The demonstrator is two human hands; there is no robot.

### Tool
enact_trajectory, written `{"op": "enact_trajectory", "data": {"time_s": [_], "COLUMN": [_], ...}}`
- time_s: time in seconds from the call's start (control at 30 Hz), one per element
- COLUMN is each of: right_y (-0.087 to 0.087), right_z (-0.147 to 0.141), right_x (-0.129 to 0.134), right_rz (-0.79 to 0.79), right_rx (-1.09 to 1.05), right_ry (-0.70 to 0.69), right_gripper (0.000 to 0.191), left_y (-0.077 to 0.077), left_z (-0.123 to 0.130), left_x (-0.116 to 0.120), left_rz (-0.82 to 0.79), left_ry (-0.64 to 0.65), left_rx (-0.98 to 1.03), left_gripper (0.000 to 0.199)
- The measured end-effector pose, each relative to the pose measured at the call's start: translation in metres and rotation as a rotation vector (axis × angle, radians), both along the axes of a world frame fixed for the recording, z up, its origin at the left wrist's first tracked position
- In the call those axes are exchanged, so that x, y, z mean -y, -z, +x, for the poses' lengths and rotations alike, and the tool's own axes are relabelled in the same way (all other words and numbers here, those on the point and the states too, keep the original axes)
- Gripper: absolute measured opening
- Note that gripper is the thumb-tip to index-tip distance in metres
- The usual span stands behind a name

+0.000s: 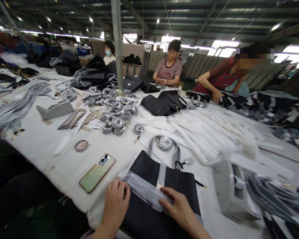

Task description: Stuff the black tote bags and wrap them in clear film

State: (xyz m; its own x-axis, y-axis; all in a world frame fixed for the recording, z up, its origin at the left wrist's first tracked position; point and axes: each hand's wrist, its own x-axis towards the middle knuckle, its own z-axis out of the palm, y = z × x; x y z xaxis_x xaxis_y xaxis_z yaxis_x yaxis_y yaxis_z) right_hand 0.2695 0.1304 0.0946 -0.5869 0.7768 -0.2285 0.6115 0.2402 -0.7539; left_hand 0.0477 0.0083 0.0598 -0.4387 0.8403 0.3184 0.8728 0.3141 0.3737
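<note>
Black smooth leather bag (164,186), flat and rectangular, lies before me on the white cloth tabletop (52,146); my left hand (116,202) and right hand (180,207) press open fingers onto its crinkly clear plastic strip (144,191).

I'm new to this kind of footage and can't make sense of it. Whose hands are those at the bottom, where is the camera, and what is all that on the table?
The camera sits on a person's head, looking down, so the two hands at the bottom are their own. The left hand and right hand press a clear plastic strip across a black bag. Beside it lie a phone, coiled grey straps and white paper strips on the white table. Three other people work at the far side.
</note>
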Motion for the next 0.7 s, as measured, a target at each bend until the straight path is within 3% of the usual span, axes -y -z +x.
{"op": "enact_trajectory", "data": {"time_s": [0.07, 0.2, 0.37, 0.47, 0.57, 0.7], "right_y": [0.001, 0.004, 0.008, 0.014, 0.022, 0.027], "right_z": [0.001, 0.002, 0.001, 0.003, 0.007, 0.012], "right_x": [0.001, 0.002, 0.006, 0.009, 0.012, 0.019], "right_rz": [0.011, 0.040, 0.132, 0.216, 0.365, 0.721], "right_rx": [-0.007, -0.017, 0.001, -0.003, -0.015, -0.028], "right_ry": [-0.006, -0.030, -0.035, -0.044, -0.049, -0.015], "right_gripper": [0.039, 0.036, 0.035, 0.033, 0.035, 0.040], "left_y": [0.004, 0.008, 0.007, 0.006, 0.004, 0.003], "left_z": [-0.002, -0.004, -0.002, -0.003, -0.004, -0.008], "left_x": [0.000, 0.000, -0.003, -0.004, -0.006, -0.010], "left_rz": [0.047, 0.073, 0.054, 0.043, 0.030, 0.036], "left_ry": [-0.021, -0.009, 0.011, 0.019, 0.022, 0.041], "left_rx": [0.022, 0.029, 0.025, 0.014, 0.016, 0.063], "left_gripper": [0.010, 0.025, 0.007, 0.010, 0.012, 0.014]}}
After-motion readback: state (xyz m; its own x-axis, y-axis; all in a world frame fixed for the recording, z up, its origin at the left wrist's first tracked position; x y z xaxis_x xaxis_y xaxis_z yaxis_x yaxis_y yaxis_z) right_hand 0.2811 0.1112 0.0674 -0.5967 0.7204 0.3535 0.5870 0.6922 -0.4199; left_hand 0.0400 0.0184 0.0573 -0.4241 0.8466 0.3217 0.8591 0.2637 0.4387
